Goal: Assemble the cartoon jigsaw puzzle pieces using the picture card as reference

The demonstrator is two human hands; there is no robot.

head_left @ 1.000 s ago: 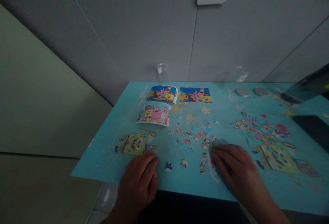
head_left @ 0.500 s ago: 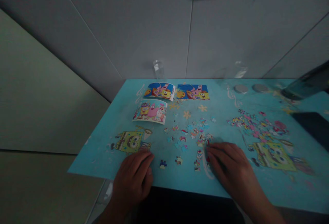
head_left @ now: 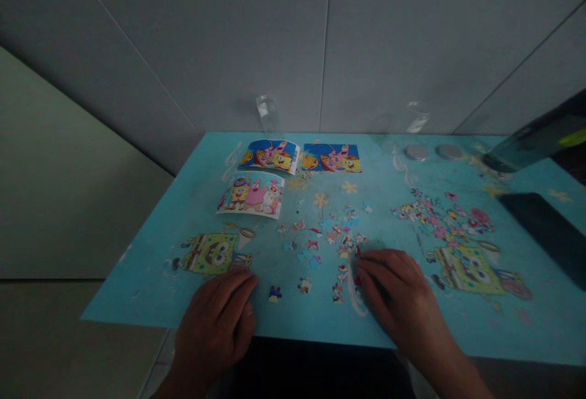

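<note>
My right hand [head_left: 398,286] rests on the blue table mat with its fingertips drawn together on a small red jigsaw puzzle piece [head_left: 358,282], mostly covered by the fingers. Just left of those fingertips lie patterned puzzle pieces [head_left: 337,293] in a short column. My left hand [head_left: 217,316] lies at the mat's near edge, fingers curled together, and nothing shows in it. To its right are a dark blue and yellow piece [head_left: 275,293] and a multicoloured piece [head_left: 304,285], apart from each other. Loose pieces [head_left: 312,244] are scattered beyond, between the hands.
A pile of pieces [head_left: 442,219] lies at the right. Curled picture sheets [head_left: 251,194] and a flat picture card [head_left: 332,158] lie at the back left. Clear jars [head_left: 268,113], silver lids [head_left: 416,152], a bottle [head_left: 526,146] and a dark flat object [head_left: 544,231] stand or lie around.
The view has shifted, so the table and both hands appear a little further left and the wall socket has nearly left the frame. Hands and pieces look unchanged relative to the mat.
</note>
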